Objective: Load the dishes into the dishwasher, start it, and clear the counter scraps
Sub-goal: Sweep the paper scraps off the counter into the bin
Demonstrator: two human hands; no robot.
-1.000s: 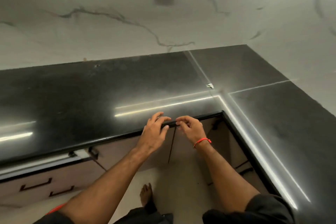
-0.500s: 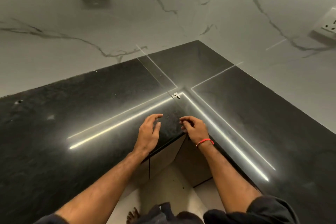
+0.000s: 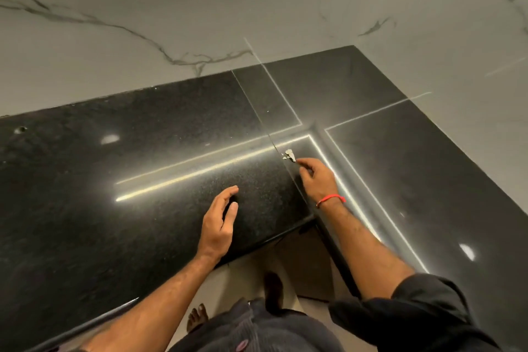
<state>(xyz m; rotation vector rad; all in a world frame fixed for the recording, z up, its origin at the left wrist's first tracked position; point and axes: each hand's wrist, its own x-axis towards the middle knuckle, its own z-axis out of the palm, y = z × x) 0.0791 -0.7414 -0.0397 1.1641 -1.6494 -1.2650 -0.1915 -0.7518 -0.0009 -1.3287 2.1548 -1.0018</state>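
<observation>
Scraps (image 3: pixel 288 154) lie on the counter (image 3: pixel 171 174) at the right hand (image 3: pixel 315 180)'s curled fingers; left hand (image 3: pixel 218 226) hovers relaxed.

The left hand (image 3: pixel 218 221) hovers near with fingers loosely curved and open, while the right hand (image 3: pixel 315 178) reaches farther, fingertips (image 3: pixel 300 162) pinched together.

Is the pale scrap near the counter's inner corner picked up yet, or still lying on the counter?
Still on the counter. The scrap lies flat on the black surface; the right hand reaches with fingertips just beside it, not gripping it.
</observation>
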